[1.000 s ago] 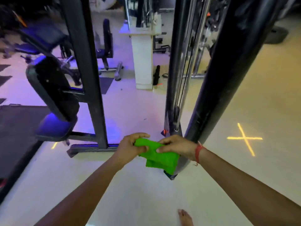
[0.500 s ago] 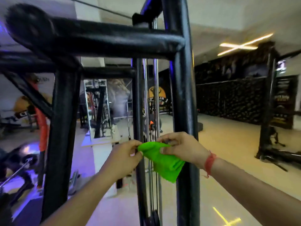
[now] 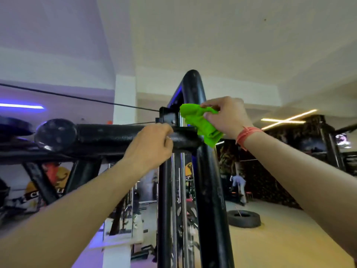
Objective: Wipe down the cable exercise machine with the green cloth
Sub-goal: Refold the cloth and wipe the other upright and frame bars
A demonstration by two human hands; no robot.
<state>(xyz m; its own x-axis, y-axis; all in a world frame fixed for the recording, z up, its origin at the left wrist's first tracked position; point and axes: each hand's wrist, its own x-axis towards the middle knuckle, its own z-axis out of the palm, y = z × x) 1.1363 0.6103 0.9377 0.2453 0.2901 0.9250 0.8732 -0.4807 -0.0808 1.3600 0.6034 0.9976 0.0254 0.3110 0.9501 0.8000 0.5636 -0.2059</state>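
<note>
Right hand (image 3: pixel 226 118) grips the cloth (image 3: pixel 201 123) against the post (image 3: pixel 208 190); left hand (image 3: pixel 152 144) clasps the crossbar (image 3: pixel 108 135), fingertips hidden.

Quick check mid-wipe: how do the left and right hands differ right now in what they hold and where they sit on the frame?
The right hand grips the bunched green cloth against the upright post; the left hand holds no cloth. The left hand sits lower, fingers curled at the horizontal bar; the right hand sits higher, at the joint. Only the right wrist wears a red thread band. Both hands are raised to the same corner of the black frame.
</note>
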